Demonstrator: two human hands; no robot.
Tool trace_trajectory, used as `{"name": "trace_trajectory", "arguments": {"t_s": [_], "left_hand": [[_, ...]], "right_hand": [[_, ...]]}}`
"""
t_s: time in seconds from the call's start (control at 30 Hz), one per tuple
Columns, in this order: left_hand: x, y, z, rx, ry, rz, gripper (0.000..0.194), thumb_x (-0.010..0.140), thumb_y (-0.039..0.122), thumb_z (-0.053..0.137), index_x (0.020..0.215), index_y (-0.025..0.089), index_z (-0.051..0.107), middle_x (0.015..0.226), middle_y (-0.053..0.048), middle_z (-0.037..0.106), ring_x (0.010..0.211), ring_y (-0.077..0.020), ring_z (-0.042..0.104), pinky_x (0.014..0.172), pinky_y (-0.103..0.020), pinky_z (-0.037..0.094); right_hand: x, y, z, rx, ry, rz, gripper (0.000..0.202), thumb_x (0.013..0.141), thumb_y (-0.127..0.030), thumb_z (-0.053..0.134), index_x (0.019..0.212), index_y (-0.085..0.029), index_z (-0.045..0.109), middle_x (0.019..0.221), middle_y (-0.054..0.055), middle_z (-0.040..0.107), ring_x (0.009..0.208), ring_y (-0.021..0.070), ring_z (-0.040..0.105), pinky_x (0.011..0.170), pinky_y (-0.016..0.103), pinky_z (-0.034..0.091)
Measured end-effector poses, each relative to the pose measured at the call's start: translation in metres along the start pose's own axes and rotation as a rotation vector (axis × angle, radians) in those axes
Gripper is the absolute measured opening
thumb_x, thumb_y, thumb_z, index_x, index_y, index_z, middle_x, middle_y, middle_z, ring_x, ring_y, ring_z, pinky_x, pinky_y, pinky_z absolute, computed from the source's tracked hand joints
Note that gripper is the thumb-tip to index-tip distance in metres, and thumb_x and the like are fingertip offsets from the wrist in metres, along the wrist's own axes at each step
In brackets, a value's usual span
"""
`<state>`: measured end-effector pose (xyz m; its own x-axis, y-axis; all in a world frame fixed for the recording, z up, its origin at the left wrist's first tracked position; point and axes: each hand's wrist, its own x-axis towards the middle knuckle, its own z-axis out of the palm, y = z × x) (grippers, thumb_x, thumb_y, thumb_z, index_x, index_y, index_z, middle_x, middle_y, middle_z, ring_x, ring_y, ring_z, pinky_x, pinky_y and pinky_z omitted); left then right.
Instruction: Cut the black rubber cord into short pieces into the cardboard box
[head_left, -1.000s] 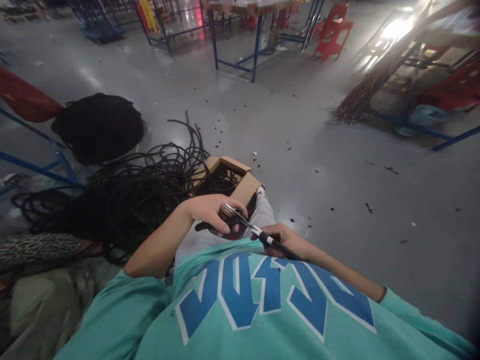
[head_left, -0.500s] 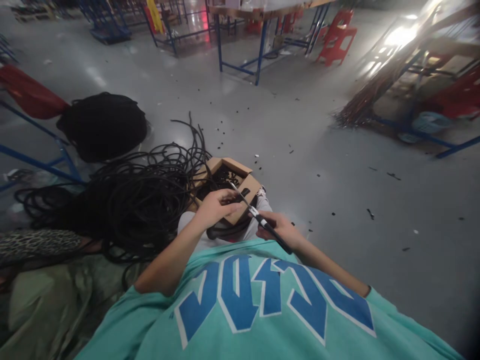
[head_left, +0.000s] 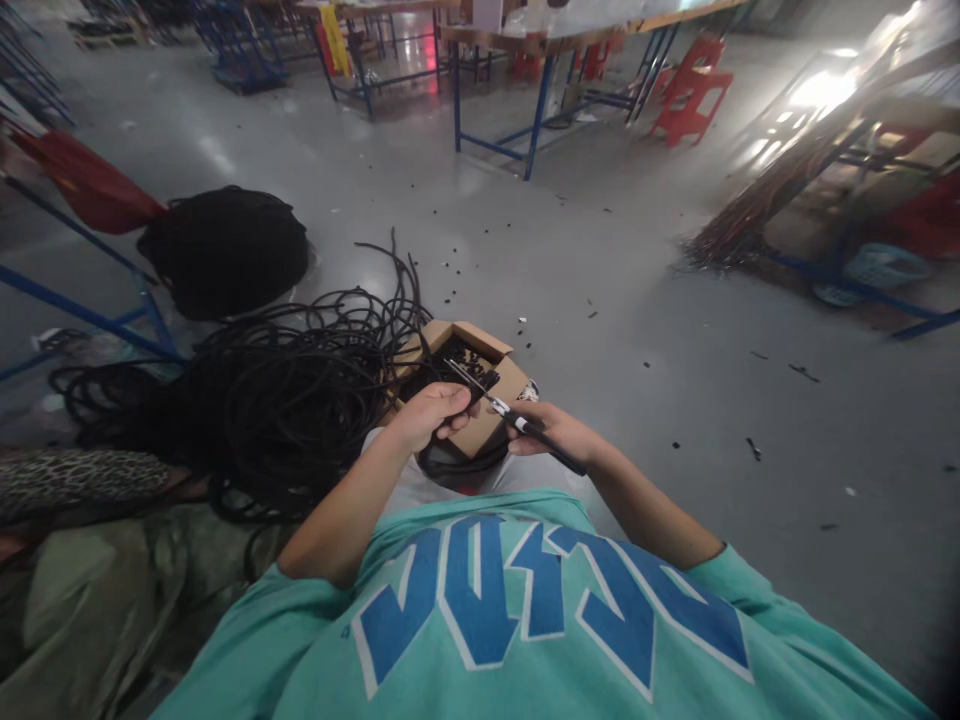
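My left hand (head_left: 433,415) is closed in a pinch on a short black piece (head_left: 482,384) over the cardboard box. My right hand (head_left: 551,435) grips a black-handled cutting tool (head_left: 531,428), its thin metal blades pointing up and left, beside the black piece. Beneath both hands, the open cardboard box (head_left: 510,384) holds many small black pieces. To the left of the box lies a tangled heap of black tubing (head_left: 277,400), some strands reaching over the box's edge.
A large black bundle (head_left: 229,250) and a blue metal frame (head_left: 82,305) stand at left. Beside me on the left is another person's patterned sleeve (head_left: 82,482). Blue-legged tables (head_left: 532,120) and red stools (head_left: 690,100) are ahead; small scraps dot the floor.
My left hand has closed from a looser pose onto the black piece. The cutting tool has tilted flatter, its blades now nearer the left fingers. The whole view has shifted slightly.
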<state>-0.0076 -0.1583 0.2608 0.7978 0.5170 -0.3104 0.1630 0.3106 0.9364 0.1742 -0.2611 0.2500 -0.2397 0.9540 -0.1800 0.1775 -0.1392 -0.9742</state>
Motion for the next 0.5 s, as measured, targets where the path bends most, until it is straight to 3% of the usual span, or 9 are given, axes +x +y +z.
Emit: {"name": "trace_trajectory", "arguments": {"t_s": [0.13,0.23,0.4,0.5], "left_hand": [[0.006,-0.002,-0.005,-0.136,-0.047,-0.057,0.048,0.056,0.056,0.065,0.062,0.01,0.051,0.042,0.004,0.04,0.032,-0.0016,0.028,0.03,-0.016,0.013],[0.011,-0.005,-0.004,-0.134,-0.029,-0.024,0.048,0.059,0.056,0.062,0.066,0.009,0.052,0.044,0.003,0.043,0.033,-0.002,0.03,0.031,-0.016,0.017],[0.019,-0.014,-0.001,0.13,0.276,0.207,0.035,0.062,0.037,0.066,0.083,0.011,0.054,0.069,-0.001,0.058,0.049,-0.0052,0.047,0.047,-0.018,0.037],[0.022,-0.018,-0.002,0.315,0.414,0.252,0.028,0.067,0.03,0.062,0.087,0.012,0.056,0.07,-0.001,0.058,0.051,-0.0065,0.049,0.05,-0.019,0.039]], "right_hand": [[0.002,0.002,0.004,0.051,0.048,0.008,0.046,0.06,-0.041,0.067,0.097,-0.014,0.06,0.068,-0.001,0.048,0.064,0.011,0.043,0.061,0.024,0.035],[0.006,0.007,0.007,0.057,0.121,0.028,0.048,0.058,-0.036,0.066,0.101,-0.015,0.06,0.071,-0.001,0.051,0.066,0.0122,0.045,0.062,0.025,0.036],[0.015,0.014,0.009,0.026,0.234,0.067,0.041,0.055,-0.023,0.064,0.096,-0.017,0.064,0.069,-0.002,0.053,0.064,0.0115,0.045,0.06,0.023,0.036],[0.02,0.015,0.009,0.039,0.239,0.138,0.044,0.055,-0.021,0.062,0.099,-0.015,0.062,0.06,-0.004,0.049,0.055,0.0091,0.041,0.054,0.022,0.033]]}}
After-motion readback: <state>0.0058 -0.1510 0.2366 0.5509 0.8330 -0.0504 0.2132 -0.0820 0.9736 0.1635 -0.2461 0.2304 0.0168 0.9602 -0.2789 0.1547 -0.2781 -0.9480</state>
